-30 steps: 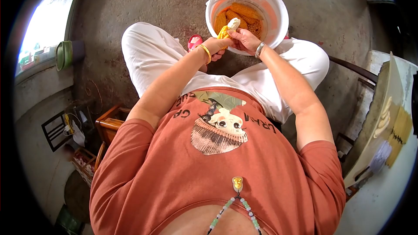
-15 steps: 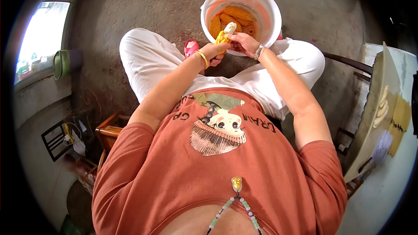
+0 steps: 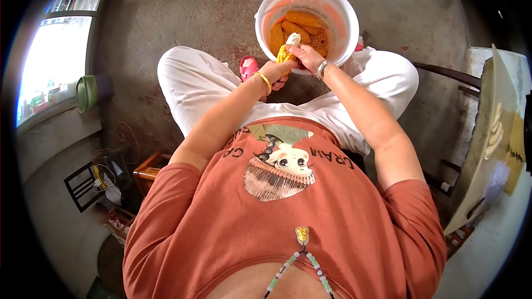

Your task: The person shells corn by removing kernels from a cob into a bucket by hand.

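A corn cob (image 3: 285,54) is held over the near rim of a white bucket (image 3: 346,14). Its upper end is bare and white, while yellow kernels still cover the lower part. My left hand (image 3: 275,71), with a gold bracelet at the wrist, is wrapped round the kernel-covered lower end. My right hand (image 3: 308,57) is closed against the cob just below the bare tip, thumb on the kernels. Some of its fingers are hidden behind the cob. Inside the bucket, several whole yellow corn cobs (image 3: 302,20) lie on loose kernels (image 3: 320,42).
The bucket stands on the concrete floor (image 3: 183,11) between my knees in white trousers (image 3: 191,72). A pink shoe (image 3: 249,67) shows beside it. To the left are a green bin (image 3: 86,94) and a wooden stool (image 3: 148,173). On the right stands a board-like panel (image 3: 476,138).
My right hand has shifted slightly left and down along the cob, its thumb now lower on the kernels. The whole view has tilted a little. Both hands keep hold of the cob.
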Action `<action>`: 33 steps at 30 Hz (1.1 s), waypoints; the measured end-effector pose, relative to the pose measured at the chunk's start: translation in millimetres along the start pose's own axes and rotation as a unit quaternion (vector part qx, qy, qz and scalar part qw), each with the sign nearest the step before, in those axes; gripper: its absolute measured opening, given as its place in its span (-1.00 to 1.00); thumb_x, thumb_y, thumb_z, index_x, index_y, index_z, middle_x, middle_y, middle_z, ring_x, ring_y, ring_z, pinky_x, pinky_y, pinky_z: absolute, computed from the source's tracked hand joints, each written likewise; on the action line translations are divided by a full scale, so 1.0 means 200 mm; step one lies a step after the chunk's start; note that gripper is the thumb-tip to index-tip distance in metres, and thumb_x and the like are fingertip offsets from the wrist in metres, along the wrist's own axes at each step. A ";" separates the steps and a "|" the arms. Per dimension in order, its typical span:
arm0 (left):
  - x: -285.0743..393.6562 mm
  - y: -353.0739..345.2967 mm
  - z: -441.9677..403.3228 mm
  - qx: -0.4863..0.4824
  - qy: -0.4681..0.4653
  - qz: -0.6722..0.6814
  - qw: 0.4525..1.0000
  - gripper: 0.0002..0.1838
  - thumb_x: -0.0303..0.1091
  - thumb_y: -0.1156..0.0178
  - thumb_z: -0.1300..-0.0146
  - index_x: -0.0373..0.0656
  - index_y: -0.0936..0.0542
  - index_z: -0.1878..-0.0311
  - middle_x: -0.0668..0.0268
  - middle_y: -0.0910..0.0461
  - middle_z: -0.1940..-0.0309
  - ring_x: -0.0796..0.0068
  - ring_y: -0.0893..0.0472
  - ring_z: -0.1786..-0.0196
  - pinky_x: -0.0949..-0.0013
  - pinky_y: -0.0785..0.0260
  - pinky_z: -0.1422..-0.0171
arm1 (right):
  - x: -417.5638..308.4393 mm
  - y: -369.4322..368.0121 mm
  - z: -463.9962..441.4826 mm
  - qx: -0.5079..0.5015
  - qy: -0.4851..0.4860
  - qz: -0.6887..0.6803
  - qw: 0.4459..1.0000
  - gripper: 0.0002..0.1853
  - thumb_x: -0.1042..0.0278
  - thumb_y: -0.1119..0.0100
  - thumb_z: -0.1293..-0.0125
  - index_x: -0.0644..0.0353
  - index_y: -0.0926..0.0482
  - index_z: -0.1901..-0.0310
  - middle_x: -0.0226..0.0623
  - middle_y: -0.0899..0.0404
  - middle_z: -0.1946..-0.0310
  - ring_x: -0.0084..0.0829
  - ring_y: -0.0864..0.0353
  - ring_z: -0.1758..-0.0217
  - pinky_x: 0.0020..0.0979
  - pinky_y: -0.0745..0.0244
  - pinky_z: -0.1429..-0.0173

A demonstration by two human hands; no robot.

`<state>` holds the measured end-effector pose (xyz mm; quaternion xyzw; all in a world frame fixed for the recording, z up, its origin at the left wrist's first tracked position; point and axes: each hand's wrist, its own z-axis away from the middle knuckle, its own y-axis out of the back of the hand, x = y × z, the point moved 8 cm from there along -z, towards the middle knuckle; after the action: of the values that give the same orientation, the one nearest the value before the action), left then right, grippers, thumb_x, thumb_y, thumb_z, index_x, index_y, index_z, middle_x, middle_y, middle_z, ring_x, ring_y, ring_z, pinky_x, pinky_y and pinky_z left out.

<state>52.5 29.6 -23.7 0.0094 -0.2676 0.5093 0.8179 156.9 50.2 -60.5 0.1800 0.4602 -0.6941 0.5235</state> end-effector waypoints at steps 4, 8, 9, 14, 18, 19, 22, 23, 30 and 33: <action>0.02 -0.01 0.01 0.057 -0.022 -0.061 0.996 -0.75 -0.10 -0.27 -0.12 -0.02 -0.50 0.45 0.52 -0.24 0.73 0.72 -0.17 0.77 0.59 0.13 0.73 | 0.00 0.06 0.01 0.036 0.011 0.083 0.996 -0.60 0.01 -0.09 -0.30 0.22 -0.52 0.08 -0.38 -0.57 0.30 -0.59 -0.53 0.34 -0.54 -0.45 0.26; -0.09 0.01 -0.09 0.018 0.047 -0.004 0.999 -0.72 -0.04 -0.21 -0.19 0.08 -0.45 0.53 0.59 -0.18 0.78 0.73 -0.14 0.81 0.62 0.12 0.77 | -0.05 -0.02 0.04 0.027 -0.039 0.006 0.999 -0.59 -0.06 -0.05 -0.30 0.17 -0.50 0.10 -0.42 -0.57 0.31 -0.56 -0.56 0.36 -0.55 -0.45 0.33; -0.08 0.00 -0.09 -0.032 0.053 0.030 0.998 -0.68 -0.06 -0.27 -0.09 0.03 -0.38 0.56 0.50 -0.20 0.77 0.66 -0.16 0.80 0.58 0.07 0.76 | -0.03 -0.02 0.04 -0.021 -0.053 -0.027 0.998 -0.64 0.00 -0.01 -0.33 0.13 -0.49 0.09 -0.44 -0.56 0.29 -0.56 -0.56 0.32 -0.54 -0.46 0.28; -0.06 0.05 -0.10 -0.065 0.029 0.021 0.997 -0.72 -0.01 -0.22 -0.15 0.02 -0.48 0.45 0.47 -0.22 0.78 0.64 -0.18 0.82 0.53 0.06 0.77 | -0.03 -0.01 0.04 -0.088 -0.078 -0.104 0.988 -0.80 0.29 -0.03 -0.28 0.13 -0.46 0.11 -0.37 -0.56 0.33 -0.50 -0.57 0.35 -0.46 -0.49 0.24; -0.02 0.02 -0.04 -0.059 0.035 -0.004 0.998 -0.76 -0.03 -0.20 -0.15 0.03 -0.54 0.34 0.51 -0.17 0.75 0.68 -0.13 0.79 0.56 0.09 0.74 | -0.02 -0.01 0.03 -0.101 -0.091 -0.130 0.982 -0.78 0.33 -0.05 -0.20 0.20 -0.45 0.14 -0.31 -0.54 0.31 -0.42 -0.54 0.30 -0.41 -0.48 0.14; -0.01 0.01 -0.02 -0.070 0.032 0.002 0.997 -0.76 -0.03 -0.20 -0.13 0.04 -0.57 0.30 0.54 -0.16 0.74 0.69 -0.12 0.78 0.56 0.10 0.73 | -0.03 -0.01 0.04 -0.103 -0.097 -0.131 0.981 -0.77 0.33 -0.06 -0.17 0.20 -0.44 0.14 -0.31 -0.53 0.31 -0.42 -0.53 0.30 -0.42 -0.47 0.13; 0.00 0.01 -0.02 -0.068 0.025 -0.007 0.997 -0.76 -0.04 -0.23 -0.11 0.03 -0.52 0.37 0.54 -0.17 0.73 0.69 -0.10 0.77 0.57 0.10 0.72 | -0.04 -0.02 0.05 -0.064 -0.100 -0.147 0.982 -0.75 0.39 0.02 -0.10 0.23 -0.40 0.15 -0.30 -0.50 0.35 -0.45 -0.51 0.39 -0.45 -0.47 0.24; -0.01 0.01 -0.02 -0.060 0.026 -0.013 0.998 -0.75 -0.04 -0.24 -0.09 0.02 -0.48 0.42 0.53 -0.18 0.73 0.69 -0.11 0.77 0.56 0.09 0.72 | -0.02 -0.01 0.04 -0.062 -0.094 -0.139 0.984 -0.75 0.39 0.02 -0.11 0.23 -0.40 0.15 -0.30 -0.50 0.34 -0.45 -0.51 0.39 -0.45 -0.47 0.24; 0.00 0.01 -0.01 -0.010 0.012 0.004 1.000 -0.71 -0.06 -0.27 -0.06 -0.02 -0.45 0.49 0.50 -0.20 0.73 0.67 -0.13 0.77 0.56 0.10 0.73 | 0.00 -0.01 0.02 -0.045 -0.073 -0.106 0.991 -0.78 0.34 0.00 -0.21 0.21 -0.41 0.14 -0.35 -0.51 0.34 -0.49 -0.52 0.39 -0.48 -0.47 0.27; 0.01 0.01 0.00 -0.003 0.020 -0.003 1.000 -0.73 -0.04 -0.25 -0.07 -0.01 -0.51 0.40 0.49 -0.22 0.71 0.67 -0.13 0.77 0.56 0.09 0.73 | -0.02 0.00 0.04 -0.046 -0.068 -0.093 0.992 -0.78 0.30 -0.01 -0.27 0.21 -0.42 0.12 -0.37 -0.52 0.33 -0.50 -0.53 0.39 -0.50 -0.47 0.28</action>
<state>51.4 31.2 -22.6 -0.0024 -0.2529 0.5065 0.8243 159.4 46.5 -53.3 0.0642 0.4694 -0.7287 0.4946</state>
